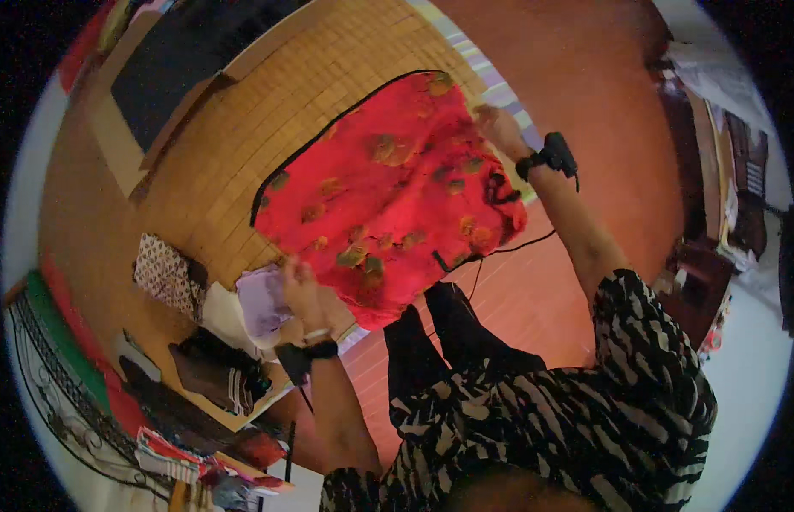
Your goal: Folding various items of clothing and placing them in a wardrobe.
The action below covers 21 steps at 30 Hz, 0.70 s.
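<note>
A red cloth (pixel 371 185) with greenish-gold flower shapes and a black-edged far side spreads across the tiled-pattern table mat. Its near end hangs over the table's front edge. My left hand (pixel 302 297), blurred, grips the cloth's left side, close to a folded lilac cloth (pixel 261 301). At the opposite side my right hand (pixel 499 128) holds the cloth's right edge; blur hides the fingertips. A crease runs between the two hands. Black straps with devices sit on both wrists, and a dark cable trails from the right one.
Beside the lilac cloth lie a white cloth (pixel 227 313), a patterned folded cloth (pixel 163 272) and dark folded clothing (pixel 211 371). An open cardboard box (pixel 115 134) stands at the far left. A striped border (pixel 483 61) trims the table. Dark furniture (pixel 694 288) stands at right.
</note>
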Tool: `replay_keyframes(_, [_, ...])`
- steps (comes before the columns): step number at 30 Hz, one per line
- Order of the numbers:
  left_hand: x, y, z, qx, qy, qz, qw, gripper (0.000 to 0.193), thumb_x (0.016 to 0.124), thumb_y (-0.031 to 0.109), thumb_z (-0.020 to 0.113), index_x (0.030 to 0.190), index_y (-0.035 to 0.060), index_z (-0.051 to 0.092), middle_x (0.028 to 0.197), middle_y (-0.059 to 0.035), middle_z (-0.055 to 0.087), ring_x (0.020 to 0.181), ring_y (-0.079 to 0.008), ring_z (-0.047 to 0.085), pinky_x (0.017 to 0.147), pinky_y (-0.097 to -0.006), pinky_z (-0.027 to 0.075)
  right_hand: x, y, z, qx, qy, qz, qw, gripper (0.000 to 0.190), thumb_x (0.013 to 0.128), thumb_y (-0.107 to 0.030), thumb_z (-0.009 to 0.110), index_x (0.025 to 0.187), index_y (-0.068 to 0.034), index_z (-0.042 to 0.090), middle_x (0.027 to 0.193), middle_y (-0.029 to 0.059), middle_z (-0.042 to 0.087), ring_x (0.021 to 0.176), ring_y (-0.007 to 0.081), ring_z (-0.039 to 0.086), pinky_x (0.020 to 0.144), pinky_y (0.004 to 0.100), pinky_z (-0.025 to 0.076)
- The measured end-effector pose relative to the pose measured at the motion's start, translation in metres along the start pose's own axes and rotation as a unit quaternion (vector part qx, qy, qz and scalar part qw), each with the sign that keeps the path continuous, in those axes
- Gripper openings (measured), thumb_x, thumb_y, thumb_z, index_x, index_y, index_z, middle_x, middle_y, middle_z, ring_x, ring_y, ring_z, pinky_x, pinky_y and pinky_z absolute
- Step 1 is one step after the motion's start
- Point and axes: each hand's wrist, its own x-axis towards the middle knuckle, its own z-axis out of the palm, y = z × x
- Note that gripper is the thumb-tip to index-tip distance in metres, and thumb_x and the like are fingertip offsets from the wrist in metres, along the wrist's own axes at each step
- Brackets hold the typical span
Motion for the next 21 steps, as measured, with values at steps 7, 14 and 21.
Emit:
replay_keyframes(7, [0.100, -0.030, 0.020, -0.004, 0.194, -0.017, 0.981, 0.044, 0.077, 0.028, 0.060, 0.106, -0.0013, 0.047, 0.092, -0.0149, 0.057, 0.086, -0.0286, 0.057, 0.072, -0.0408, 0.046, 0.075, -0.043, 0.031, -0.062, 0.037, 0.140, 0.987, 0.033, 0.072, -0.028, 0.057, 0.092, -0.001, 0.055, 0.085, 0.0260, 0.058, 0.083, 0.0387, 0.056, 0.067, 0.0448, 0.045])
replay_keyframes(14, [0.105, -0.024, 0.054, 0.242, 0.113, -0.143, 0.953, 0.045, 0.071, 0.036, 0.063, 0.094, -0.0010, 0.050, 0.096, -0.0180, 0.054, 0.087, -0.0338, 0.055, 0.073, -0.0433, 0.046, 0.056, -0.010, 0.064, -0.162, 0.167, -0.004, 0.973, 0.029, 0.070, -0.022, 0.057, 0.092, -0.002, 0.053, 0.084, 0.0223, 0.056, 0.078, 0.0398, 0.055, 0.064, 0.0469, 0.044])
replay_keyframes(21, [0.091, -0.039, 0.034, -0.056, 0.283, -0.041, 0.957, 0.021, 0.079, 0.018, 0.056, 0.093, 0.0046, 0.050, 0.089, -0.0095, 0.056, 0.077, -0.0229, 0.055, 0.067, -0.0365, 0.045, 0.048, -0.040, 0.032, 0.382, 0.159, -0.026, 0.910, 0.016, 0.075, -0.007, 0.051, 0.088, 0.001, 0.056, 0.087, 0.0087, 0.058, 0.078, 0.0194, 0.056, 0.073, 0.0293, 0.044])
